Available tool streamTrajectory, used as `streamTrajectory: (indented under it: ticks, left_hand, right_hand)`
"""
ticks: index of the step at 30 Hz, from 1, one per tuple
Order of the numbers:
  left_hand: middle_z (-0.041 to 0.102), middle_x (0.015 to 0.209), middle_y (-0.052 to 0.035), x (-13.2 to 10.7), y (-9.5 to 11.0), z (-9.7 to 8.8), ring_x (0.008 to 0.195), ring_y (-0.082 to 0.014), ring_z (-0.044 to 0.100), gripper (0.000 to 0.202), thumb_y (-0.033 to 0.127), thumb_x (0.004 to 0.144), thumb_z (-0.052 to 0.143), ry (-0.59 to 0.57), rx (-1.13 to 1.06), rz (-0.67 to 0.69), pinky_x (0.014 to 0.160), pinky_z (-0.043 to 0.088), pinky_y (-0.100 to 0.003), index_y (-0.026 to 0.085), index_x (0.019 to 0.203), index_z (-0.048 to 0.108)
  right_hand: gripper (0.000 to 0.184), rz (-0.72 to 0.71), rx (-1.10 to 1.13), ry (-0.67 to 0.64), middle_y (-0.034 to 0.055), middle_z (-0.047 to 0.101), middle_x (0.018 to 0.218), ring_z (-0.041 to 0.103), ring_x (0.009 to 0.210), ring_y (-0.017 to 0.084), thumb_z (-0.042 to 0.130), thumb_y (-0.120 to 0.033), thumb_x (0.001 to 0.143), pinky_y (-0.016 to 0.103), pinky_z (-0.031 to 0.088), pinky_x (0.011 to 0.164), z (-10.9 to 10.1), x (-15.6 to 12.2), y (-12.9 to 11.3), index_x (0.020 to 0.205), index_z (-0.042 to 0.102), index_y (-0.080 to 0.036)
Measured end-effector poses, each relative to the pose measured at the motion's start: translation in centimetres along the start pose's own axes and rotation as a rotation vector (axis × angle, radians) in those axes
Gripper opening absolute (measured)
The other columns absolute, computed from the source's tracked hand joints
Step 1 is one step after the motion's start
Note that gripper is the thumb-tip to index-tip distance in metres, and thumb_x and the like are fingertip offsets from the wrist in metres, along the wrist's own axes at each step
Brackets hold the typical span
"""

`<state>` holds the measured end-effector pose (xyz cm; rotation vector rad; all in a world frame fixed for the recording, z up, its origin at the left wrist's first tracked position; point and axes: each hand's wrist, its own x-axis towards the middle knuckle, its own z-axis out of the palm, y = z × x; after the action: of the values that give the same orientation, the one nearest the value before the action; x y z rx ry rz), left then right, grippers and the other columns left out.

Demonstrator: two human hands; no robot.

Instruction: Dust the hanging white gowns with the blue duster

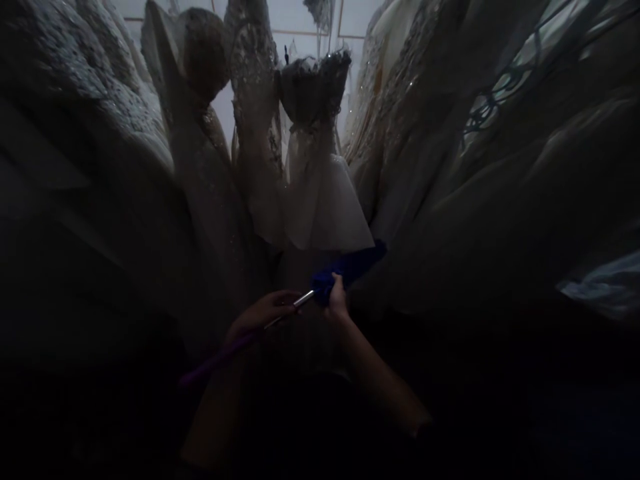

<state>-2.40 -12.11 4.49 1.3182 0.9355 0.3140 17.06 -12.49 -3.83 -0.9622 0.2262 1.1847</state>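
Both hands on a blue duster beneath hanging gowns

The right hand [336, 300] closes around the blue duster [350, 268] at its head; the left hand [261, 313] curls around its metal shaft [303, 299], both just below the strapless gown [320, 207].

The left hand [263, 315] and right hand [337, 300] are bare, as are both forearms [380, 373].

Beaded bridal gowns [314, 200] hang packed side by side.
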Motion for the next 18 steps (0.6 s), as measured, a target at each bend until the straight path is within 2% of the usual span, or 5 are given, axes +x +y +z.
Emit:
streamTrajectory:
  ticks: [3, 7, 11, 14, 18]
  left_hand:
    - [0.079, 0.109, -0.0115, -1.0, 1.8, -0.7, 0.061, -0.0070, 0.058, 0.070, 0.039, 0.081, 0.088, -0.041, -0.018, 0.104, 0.053, 0.040, -0.017, 0.019, 0.146, 0.069]
    - [0.077, 0.113, -0.0138, -2.0, 3.7, -2.8, 0.068, -0.0098, 0.064, 0.076, 0.039, 0.076, 0.093, -0.007, -0.102, 0.264, 0.054, 0.044, -0.017, 0.017, 0.145, 0.069]
    - [0.075, 0.105, -0.0086, -2.5, 3.5, -4.7, 0.053, -0.0033, 0.051, 0.074, 0.036, 0.081, 0.089, 0.082, -0.167, 0.300, 0.041, 0.030, -0.014, 0.017, 0.148, 0.066]
    - [0.074, 0.109, -0.0093, -2.8, 1.9, -5.5, 0.052, -0.0021, 0.046, 0.076, 0.035, 0.081, 0.089, 0.137, -0.178, 0.229, 0.039, 0.026, -0.014, 0.017, 0.150, 0.063]
    - [0.076, 0.114, -0.0117, -2.9, -1.5, -6.1, 0.058, -0.0039, 0.053, 0.069, 0.033, 0.084, 0.087, 0.161, -0.145, 0.102, 0.045, 0.035, -0.015, 0.018, 0.148, 0.067]
  right_hand:
    - [0.023, -0.197, 0.045, -0.104, -0.0019, 0.073, 0.076, 0.069, 0.064, 0.015, 0.070, -0.042, 0.087, 0.023, 0.056, 0.054, 2.3, -2.4, -2.9, 0.097, 0.071, -0.022]
    - [0.037, -0.374, 0.078, -0.243, -0.0004, 0.077, 0.095, 0.073, 0.082, 0.016, 0.076, -0.049, 0.080, 0.021, 0.058, 0.061, 7.6, -4.3, -4.9, 0.103, 0.074, -0.020]
    - [0.036, -0.341, -0.005, -0.337, 0.0019, 0.078, 0.100, 0.075, 0.092, 0.018, 0.075, -0.045, 0.083, 0.024, 0.062, 0.070, 11.8, -4.1, -3.9, 0.105, 0.076, -0.018]
    - [0.033, -0.185, -0.039, -0.322, 0.0034, 0.079, 0.096, 0.077, 0.089, 0.020, 0.075, -0.042, 0.084, 0.026, 0.064, 0.070, 12.0, -3.0, -1.5, 0.105, 0.076, -0.017]
    - [0.029, -0.017, -0.056, -0.255, 0.0026, 0.080, 0.091, 0.077, 0.082, 0.019, 0.070, -0.042, 0.087, 0.027, 0.064, 0.067, 8.2, -1.1, 2.6, 0.103, 0.073, -0.018]
